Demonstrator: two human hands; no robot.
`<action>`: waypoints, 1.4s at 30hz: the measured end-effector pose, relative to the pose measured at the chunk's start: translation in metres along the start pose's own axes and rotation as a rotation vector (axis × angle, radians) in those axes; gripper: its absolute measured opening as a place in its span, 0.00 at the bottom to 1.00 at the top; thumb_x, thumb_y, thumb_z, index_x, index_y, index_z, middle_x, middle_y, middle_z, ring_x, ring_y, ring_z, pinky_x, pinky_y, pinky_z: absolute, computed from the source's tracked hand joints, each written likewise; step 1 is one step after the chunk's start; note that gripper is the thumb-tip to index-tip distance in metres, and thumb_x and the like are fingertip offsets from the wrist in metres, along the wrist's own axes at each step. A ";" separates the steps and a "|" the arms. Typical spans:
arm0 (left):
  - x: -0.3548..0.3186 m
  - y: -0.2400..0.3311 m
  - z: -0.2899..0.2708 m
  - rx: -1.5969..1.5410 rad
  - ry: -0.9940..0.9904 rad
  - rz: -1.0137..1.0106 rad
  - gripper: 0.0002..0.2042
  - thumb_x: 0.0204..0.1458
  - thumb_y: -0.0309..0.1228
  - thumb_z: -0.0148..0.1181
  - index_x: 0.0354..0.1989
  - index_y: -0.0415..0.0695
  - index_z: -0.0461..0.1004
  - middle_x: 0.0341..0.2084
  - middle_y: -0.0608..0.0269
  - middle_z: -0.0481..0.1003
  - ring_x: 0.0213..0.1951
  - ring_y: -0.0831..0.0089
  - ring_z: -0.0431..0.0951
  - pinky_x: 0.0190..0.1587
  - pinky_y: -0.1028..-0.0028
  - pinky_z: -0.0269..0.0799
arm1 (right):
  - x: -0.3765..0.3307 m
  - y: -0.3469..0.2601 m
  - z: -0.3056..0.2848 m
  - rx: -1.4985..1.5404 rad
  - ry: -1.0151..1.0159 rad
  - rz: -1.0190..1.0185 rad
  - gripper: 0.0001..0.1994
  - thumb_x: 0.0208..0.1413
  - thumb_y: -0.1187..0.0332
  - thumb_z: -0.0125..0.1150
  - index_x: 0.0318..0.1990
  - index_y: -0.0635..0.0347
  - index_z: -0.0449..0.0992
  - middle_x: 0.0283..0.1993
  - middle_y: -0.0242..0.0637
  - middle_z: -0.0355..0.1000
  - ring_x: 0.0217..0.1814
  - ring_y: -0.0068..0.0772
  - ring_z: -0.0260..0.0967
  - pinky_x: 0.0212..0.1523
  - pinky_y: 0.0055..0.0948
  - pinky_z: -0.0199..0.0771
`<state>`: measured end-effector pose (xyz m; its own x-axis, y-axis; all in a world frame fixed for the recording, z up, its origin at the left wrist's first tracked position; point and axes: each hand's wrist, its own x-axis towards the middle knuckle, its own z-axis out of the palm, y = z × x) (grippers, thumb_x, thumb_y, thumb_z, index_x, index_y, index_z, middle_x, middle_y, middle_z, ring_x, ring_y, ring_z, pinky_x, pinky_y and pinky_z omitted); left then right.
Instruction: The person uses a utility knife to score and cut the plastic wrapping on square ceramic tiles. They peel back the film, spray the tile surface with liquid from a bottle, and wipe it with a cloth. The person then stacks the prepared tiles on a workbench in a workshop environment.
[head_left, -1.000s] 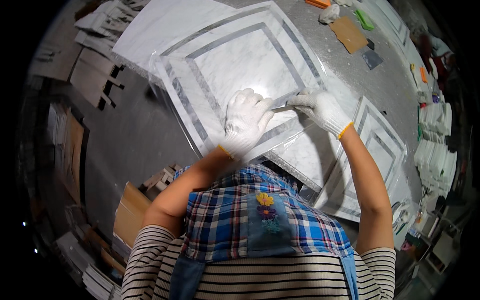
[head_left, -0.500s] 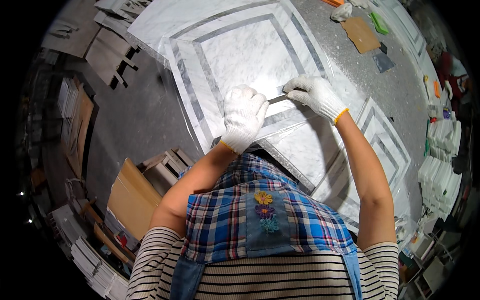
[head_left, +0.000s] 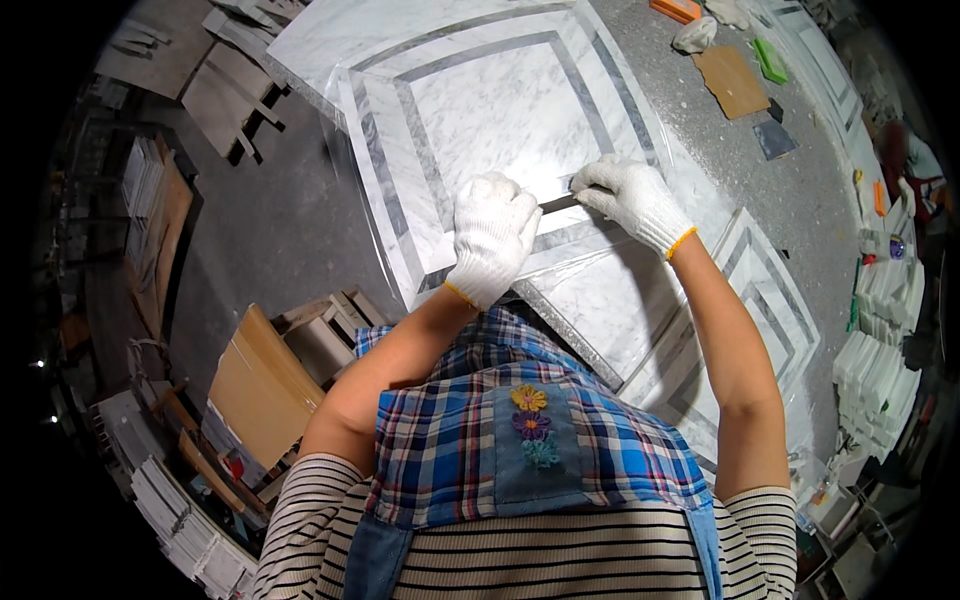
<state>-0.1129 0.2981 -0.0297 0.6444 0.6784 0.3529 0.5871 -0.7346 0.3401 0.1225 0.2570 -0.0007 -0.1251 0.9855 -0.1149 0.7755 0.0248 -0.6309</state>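
Observation:
A thin dark grey strip (head_left: 559, 204) spans the gap between my two white-gloved hands, just above a marble panel (head_left: 500, 100). My left hand (head_left: 492, 235) is closed round the strip's left end, its knuckles up and its fingertips hidden. At the strip's right end, my right hand (head_left: 630, 200) pinches between thumb and forefinger. The panel is white, veined marble with nested grey border bands. Both hands are over its near border, close to the edge facing me. A bright patch of light falls on the marble just beyond the strip.
A second banded marble panel (head_left: 760, 290) lies to the right. Beyond it are a brown cardboard piece (head_left: 731, 80), a green block (head_left: 770, 60) and an orange box (head_left: 676, 9). Stacked white slabs (head_left: 878, 380) stand far right. At left, a tan board (head_left: 262, 385) leans beside a wooden frame.
The strip has tilted slightly and now looks darker. Both hands keep their hold with hardly any shift. The whole view has turned a little.

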 end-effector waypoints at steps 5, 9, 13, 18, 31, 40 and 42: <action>0.001 0.002 0.000 -0.002 0.008 0.021 0.05 0.48 0.30 0.70 0.31 0.46 0.82 0.31 0.58 0.76 0.39 0.54 0.76 0.44 0.54 0.70 | -0.001 0.008 0.005 -0.012 0.032 -0.052 0.05 0.60 0.67 0.68 0.42 0.55 0.83 0.41 0.39 0.80 0.40 0.42 0.80 0.45 0.37 0.79; 0.000 -0.001 0.004 -0.011 0.007 0.029 0.05 0.47 0.30 0.70 0.30 0.45 0.81 0.31 0.57 0.76 0.38 0.53 0.76 0.42 0.54 0.71 | -0.003 0.008 0.006 -0.006 0.034 -0.041 0.05 0.60 0.68 0.68 0.42 0.55 0.83 0.41 0.39 0.80 0.40 0.42 0.79 0.44 0.38 0.79; 0.001 0.001 0.002 -0.007 0.026 0.066 0.05 0.46 0.30 0.70 0.30 0.45 0.81 0.31 0.56 0.76 0.38 0.53 0.76 0.42 0.54 0.71 | -0.008 0.006 0.005 -0.062 0.043 -0.055 0.06 0.60 0.68 0.68 0.42 0.55 0.83 0.41 0.39 0.80 0.40 0.43 0.79 0.43 0.38 0.78; 0.000 0.000 0.003 -0.019 0.006 0.049 0.05 0.47 0.30 0.70 0.31 0.45 0.81 0.31 0.56 0.76 0.39 0.52 0.76 0.43 0.54 0.71 | -0.011 0.000 0.003 0.031 0.015 0.007 0.06 0.61 0.64 0.65 0.40 0.54 0.83 0.38 0.44 0.78 0.43 0.49 0.77 0.46 0.43 0.77; -0.001 0.002 -0.007 -0.130 0.071 -0.059 0.05 0.49 0.27 0.69 0.34 0.46 0.83 0.34 0.57 0.76 0.41 0.53 0.75 0.45 0.54 0.70 | 0.003 -0.005 0.004 0.051 0.006 0.004 0.07 0.61 0.62 0.63 0.40 0.53 0.83 0.38 0.43 0.78 0.43 0.50 0.77 0.46 0.44 0.77; -0.001 -0.001 -0.004 -0.059 0.043 -0.014 0.05 0.50 0.29 0.68 0.34 0.45 0.82 0.34 0.56 0.76 0.42 0.53 0.74 0.46 0.55 0.69 | -0.006 -0.002 0.012 0.006 0.017 0.008 0.07 0.60 0.63 0.64 0.42 0.52 0.83 0.39 0.45 0.78 0.43 0.51 0.77 0.46 0.45 0.77; 0.000 0.000 -0.005 -0.060 0.019 -0.028 0.05 0.50 0.29 0.68 0.34 0.45 0.82 0.34 0.56 0.76 0.42 0.52 0.74 0.46 0.55 0.70 | -0.007 -0.003 0.013 0.008 0.035 -0.007 0.07 0.60 0.63 0.64 0.42 0.51 0.83 0.39 0.44 0.78 0.42 0.51 0.77 0.46 0.45 0.77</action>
<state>-0.1156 0.2982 -0.0255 0.6182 0.6992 0.3590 0.5740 -0.7136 0.4016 0.1130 0.2478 -0.0085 -0.1089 0.9906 -0.0833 0.7698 0.0310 -0.6375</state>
